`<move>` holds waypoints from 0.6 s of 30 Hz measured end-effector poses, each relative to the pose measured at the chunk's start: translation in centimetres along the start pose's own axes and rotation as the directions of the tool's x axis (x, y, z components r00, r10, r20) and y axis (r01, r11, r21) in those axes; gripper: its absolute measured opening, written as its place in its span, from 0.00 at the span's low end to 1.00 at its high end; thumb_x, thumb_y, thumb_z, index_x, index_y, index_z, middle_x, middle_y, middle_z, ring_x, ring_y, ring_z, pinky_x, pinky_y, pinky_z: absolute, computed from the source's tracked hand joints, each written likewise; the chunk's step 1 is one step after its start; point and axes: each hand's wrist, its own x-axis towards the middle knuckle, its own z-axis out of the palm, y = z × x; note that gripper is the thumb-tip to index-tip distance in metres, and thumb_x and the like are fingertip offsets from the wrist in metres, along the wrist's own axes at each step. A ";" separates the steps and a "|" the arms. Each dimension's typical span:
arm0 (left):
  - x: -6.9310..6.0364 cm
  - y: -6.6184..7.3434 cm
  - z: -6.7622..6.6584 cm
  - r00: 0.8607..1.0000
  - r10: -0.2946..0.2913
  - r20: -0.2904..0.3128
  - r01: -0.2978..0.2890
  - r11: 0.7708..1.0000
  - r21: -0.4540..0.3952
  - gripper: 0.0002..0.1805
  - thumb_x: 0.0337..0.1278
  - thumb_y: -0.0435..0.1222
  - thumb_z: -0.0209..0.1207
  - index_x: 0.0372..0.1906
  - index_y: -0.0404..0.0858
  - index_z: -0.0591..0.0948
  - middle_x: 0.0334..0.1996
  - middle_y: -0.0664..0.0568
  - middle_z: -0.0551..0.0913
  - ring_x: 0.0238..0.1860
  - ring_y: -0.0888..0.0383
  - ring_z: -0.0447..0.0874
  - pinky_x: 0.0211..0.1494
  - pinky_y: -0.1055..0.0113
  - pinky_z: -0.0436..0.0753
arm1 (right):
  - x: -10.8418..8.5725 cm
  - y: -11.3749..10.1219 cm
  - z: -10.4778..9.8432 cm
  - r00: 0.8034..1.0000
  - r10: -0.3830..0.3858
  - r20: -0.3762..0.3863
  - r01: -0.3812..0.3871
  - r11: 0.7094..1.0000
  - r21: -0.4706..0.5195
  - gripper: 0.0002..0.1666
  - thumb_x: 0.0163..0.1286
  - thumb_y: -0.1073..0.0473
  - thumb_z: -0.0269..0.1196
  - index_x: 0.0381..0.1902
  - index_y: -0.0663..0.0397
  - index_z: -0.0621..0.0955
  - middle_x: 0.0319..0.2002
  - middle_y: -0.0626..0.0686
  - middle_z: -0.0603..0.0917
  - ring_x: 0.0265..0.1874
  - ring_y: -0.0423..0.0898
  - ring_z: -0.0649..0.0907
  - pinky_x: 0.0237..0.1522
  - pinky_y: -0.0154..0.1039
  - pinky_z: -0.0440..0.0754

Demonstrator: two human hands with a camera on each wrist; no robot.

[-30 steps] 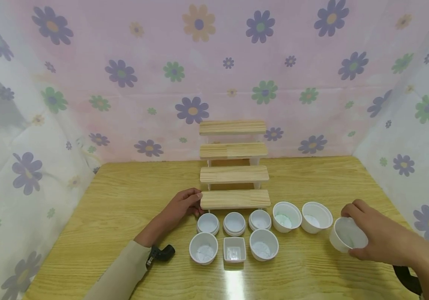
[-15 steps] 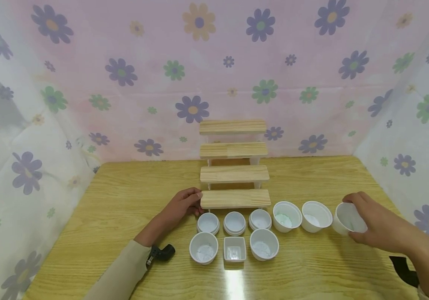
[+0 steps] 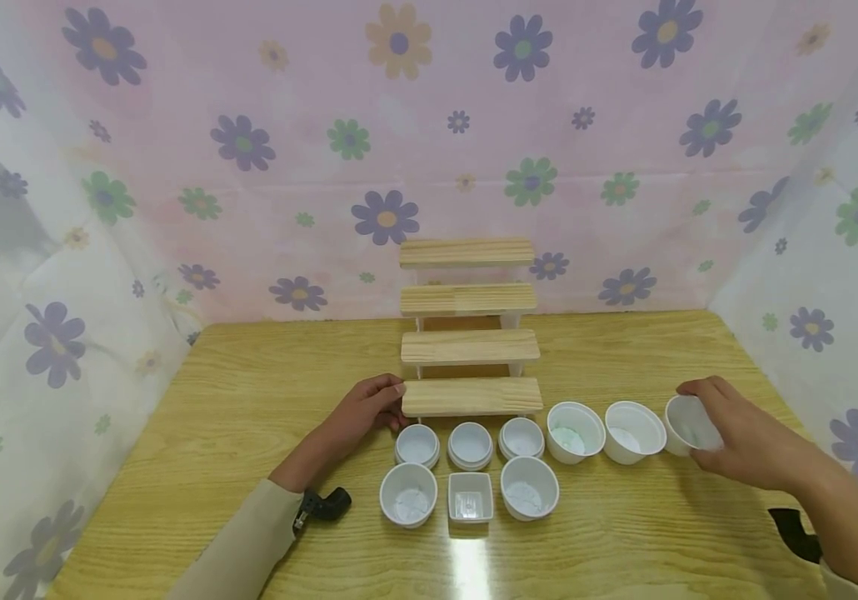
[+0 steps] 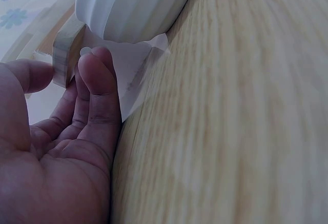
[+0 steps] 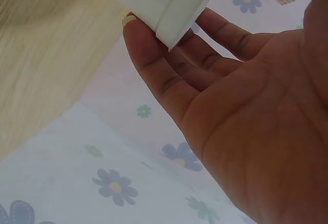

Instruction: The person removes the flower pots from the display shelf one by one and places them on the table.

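My right hand (image 3: 755,437) grips a white plastic tub (image 3: 685,421) by its rim, at the right end of a row. The tub's mouth tips toward the hand. In the right wrist view, the fingers lie along the wall of that tub (image 5: 154,1). Beside it sit two similar tubs, the nearer one (image 3: 635,433) almost touching it. My left hand (image 3: 361,414) holds the left end of the lowest step on a wooden stepped stand (image 3: 471,397). Up close in the left wrist view, the thumb touches the step's wooden end (image 4: 67,49), with other fingers curled below.
Three small round white pots stand before the stand, among them a middle pot (image 3: 470,446). Nearer are two round cups, including a left cup (image 3: 408,496), and a square dish (image 3: 470,498) between them. A flowered cloth (image 3: 309,208) backs the wooden table (image 3: 264,367).
My right hand has carried the tub away from me and slightly left, closer to the end of the tub row. The left hand stays on the stand.
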 end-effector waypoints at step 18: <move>-0.2 0.1 -0.1 1.000 -0.009 0.004 0.009 1.000 -0.007 0.21 0.86 0.44 0.50 0.59 0.28 0.76 0.35 0.47 0.82 0.36 0.55 0.85 0.41 0.67 0.86 | 0.4 0.6 0.5 0.997 0.051 0.060 -0.054 0.998 0.042 0.50 0.58 0.57 0.81 0.70 0.68 0.68 0.58 0.68 0.74 0.45 0.57 0.81 0.37 0.47 0.82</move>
